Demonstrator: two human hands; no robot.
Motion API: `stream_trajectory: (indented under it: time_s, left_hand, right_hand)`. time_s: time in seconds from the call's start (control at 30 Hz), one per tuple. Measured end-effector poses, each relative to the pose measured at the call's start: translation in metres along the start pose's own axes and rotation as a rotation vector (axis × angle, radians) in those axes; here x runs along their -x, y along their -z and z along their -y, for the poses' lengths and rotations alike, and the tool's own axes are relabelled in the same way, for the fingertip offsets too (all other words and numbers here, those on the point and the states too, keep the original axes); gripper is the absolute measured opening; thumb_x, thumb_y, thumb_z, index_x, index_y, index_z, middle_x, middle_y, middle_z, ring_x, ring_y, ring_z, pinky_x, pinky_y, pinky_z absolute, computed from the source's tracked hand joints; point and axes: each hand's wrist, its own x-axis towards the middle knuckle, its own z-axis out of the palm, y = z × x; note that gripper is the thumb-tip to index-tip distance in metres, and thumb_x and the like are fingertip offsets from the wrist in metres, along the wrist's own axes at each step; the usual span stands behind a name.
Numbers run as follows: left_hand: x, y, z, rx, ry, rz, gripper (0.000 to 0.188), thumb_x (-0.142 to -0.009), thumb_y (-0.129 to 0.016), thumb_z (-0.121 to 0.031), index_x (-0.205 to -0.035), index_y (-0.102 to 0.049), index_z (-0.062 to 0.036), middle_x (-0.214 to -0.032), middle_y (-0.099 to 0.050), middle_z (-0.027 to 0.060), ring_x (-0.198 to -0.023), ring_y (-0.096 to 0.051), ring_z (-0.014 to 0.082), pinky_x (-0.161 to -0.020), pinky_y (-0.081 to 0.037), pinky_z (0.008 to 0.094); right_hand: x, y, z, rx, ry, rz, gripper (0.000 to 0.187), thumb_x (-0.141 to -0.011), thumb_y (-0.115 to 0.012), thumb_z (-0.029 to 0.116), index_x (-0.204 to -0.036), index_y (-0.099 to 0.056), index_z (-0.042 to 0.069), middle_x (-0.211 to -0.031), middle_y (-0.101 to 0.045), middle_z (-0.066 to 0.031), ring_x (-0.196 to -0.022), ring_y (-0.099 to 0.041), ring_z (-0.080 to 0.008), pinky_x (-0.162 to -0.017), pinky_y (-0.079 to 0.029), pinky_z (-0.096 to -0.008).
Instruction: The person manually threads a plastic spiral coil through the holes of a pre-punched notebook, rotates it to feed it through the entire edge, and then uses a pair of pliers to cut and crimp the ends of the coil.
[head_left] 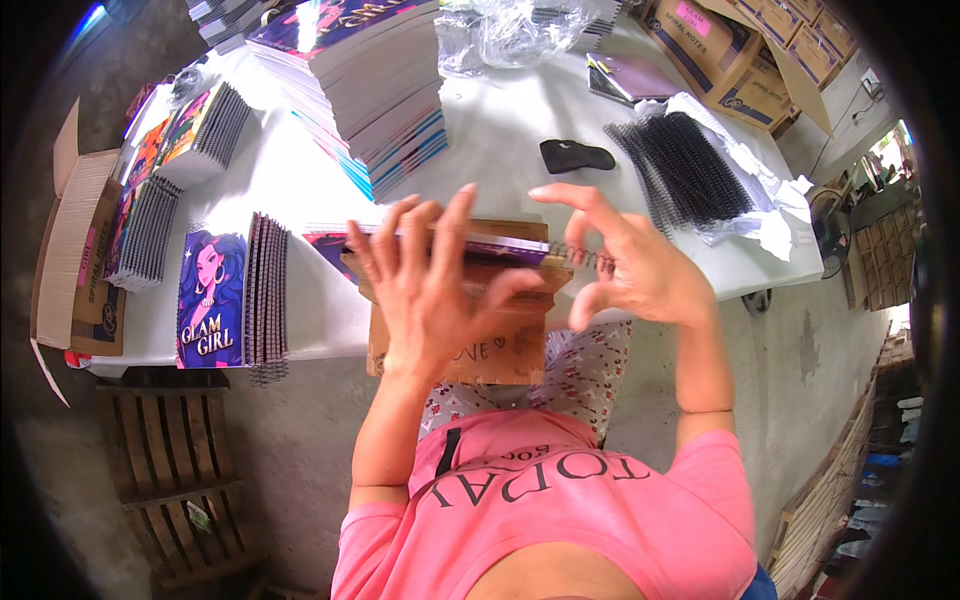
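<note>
In front of me a notebook [505, 243] with a dark purple cover rests edge-on at a brown block [520, 362]. My left hand [415, 275] lies over its near side, fingers spread. From the notebook's right end sticks out a dark spiral coil [580, 256]. At that coil's free end is my right hand [640, 265], thumb and forefinger wide apart; some of its fingers are curled and partly hidden. Whether the coil touches them I cannot tell. Another purple cover [330, 245] shows beneath, left of the block.
A tall stack of unbound notebooks [385, 100] stands beyond my hands. Bound notebooks [215, 290] and an open carton [85, 250] are at left. Black coils [690, 170] lie on white paper at right, beside a small black piece [577, 156]. Cartons [710, 55] stand far right.
</note>
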Motion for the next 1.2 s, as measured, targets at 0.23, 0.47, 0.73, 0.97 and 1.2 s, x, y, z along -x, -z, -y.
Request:
stream_trajectory:
  time_s: [0.23, 0.47, 0.73, 0.97, 1.2]
  left_hand:
    - [0.004, -0.008, 0.016, 0.028, -0.001, -0.075, 0.046, -0.063, -0.078, -0.046, -0.084, -0.059, -0.0098, -0.093, -0.053, 0.0086, -0.095, -0.051, 0.0261, -0.100, -0.023, 0.0457]
    - [0.002, -0.009, 0.012, 0.000, 0.099, -0.047, 0.055, -0.055, -0.079, -0.052, -0.078, -0.055, -0.0079, -0.093, -0.052, 0.0103, -0.096, -0.051, 0.0279, -0.103, -0.020, 0.0491]
    - [0.001, -0.014, 0.009, -0.004, 0.132, -0.077, 0.059, -0.050, -0.080, -0.054, -0.077, -0.056, -0.0069, -0.091, -0.052, 0.0104, -0.099, -0.052, 0.0289, -0.104, -0.019, 0.0497]
    - [0.001, -0.009, 0.028, 0.117, 0.001, -0.041, 0.057, -0.049, -0.083, -0.049, -0.074, -0.055, -0.0065, -0.088, -0.051, 0.0094, -0.092, -0.051, 0.0290, -0.104, -0.021, 0.0506]
    - [0.008, 0.000, 0.032, 0.211, -0.079, -0.035, 0.058, -0.050, -0.083, -0.050, -0.080, -0.058, -0.0071, -0.094, -0.052, 0.0120, -0.106, -0.050, 0.0316, -0.104, -0.021, 0.0520]
  right_hand:
    - [0.002, 0.005, -0.025, -0.035, 0.105, 0.012, 0.022, -0.081, -0.063, 0.007, -0.103, -0.063, 0.003, -0.084, -0.063, -0.0119, -0.074, -0.061, -0.0245, -0.065, -0.048, -0.0328]
    - [-0.006, 0.013, -0.022, -0.208, 0.001, 0.205, 0.022, -0.088, -0.058, 0.008, -0.109, -0.061, 0.002, -0.088, -0.065, -0.0063, -0.075, -0.058, -0.0140, -0.067, -0.046, -0.0284]
    - [0.008, -0.017, -0.029, -0.124, 0.138, -0.008, 0.024, -0.091, -0.054, 0.012, -0.114, -0.059, 0.005, -0.094, -0.064, -0.0047, -0.081, -0.059, -0.0154, -0.076, -0.048, -0.0291]
    - [-0.046, 0.058, -0.105, -0.116, 0.054, 0.194, 0.042, -0.081, -0.052, 0.008, -0.123, -0.052, 0.005, -0.123, -0.055, -0.0078, -0.110, -0.051, -0.0172, -0.094, -0.041, -0.0328]
    - [-0.064, 0.008, -0.242, 0.623, 0.078, -0.344, 0.043, -0.074, -0.049, -0.003, -0.115, -0.059, 0.008, -0.120, -0.057, -0.0154, -0.112, -0.053, -0.0324, -0.097, -0.042, -0.0402]
